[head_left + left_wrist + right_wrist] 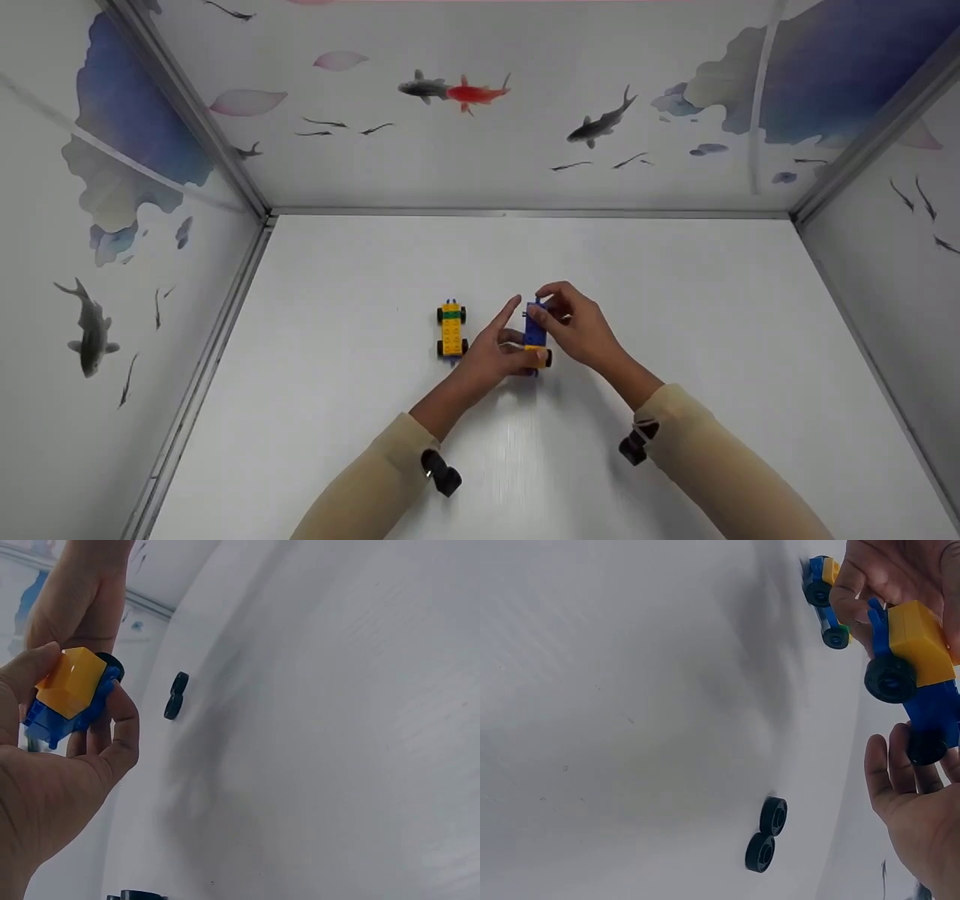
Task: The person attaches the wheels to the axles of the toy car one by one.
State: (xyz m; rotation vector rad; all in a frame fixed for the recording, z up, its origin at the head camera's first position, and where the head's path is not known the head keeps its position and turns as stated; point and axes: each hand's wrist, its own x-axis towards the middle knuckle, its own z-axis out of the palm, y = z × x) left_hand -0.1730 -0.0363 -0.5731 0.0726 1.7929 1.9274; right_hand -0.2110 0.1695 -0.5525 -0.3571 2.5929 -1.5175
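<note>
A blue toy car (535, 324) with black wheels and a yellow block at its near end is held between both hands, above the table. My left hand (491, 358) grips the near end, with the thumb on the yellow block (73, 681) and the index finger pointing away. At the far end my right hand (589, 330) pinches the blue base, thumb on top and fingers beside a black wheel (928, 747). Another black wheel (890, 679) sits below the yellow block. To the left, a yellow toy car (451, 330) with one green strip stands on the table.
Two loose black wheels (773, 816) lie side by side on the white table (337, 420); the hands hide them in the head view. Printed panels enclose the table, with metal rails along its far edge (502, 214) and both sides. Each sleeve carries a small black camera (442, 474).
</note>
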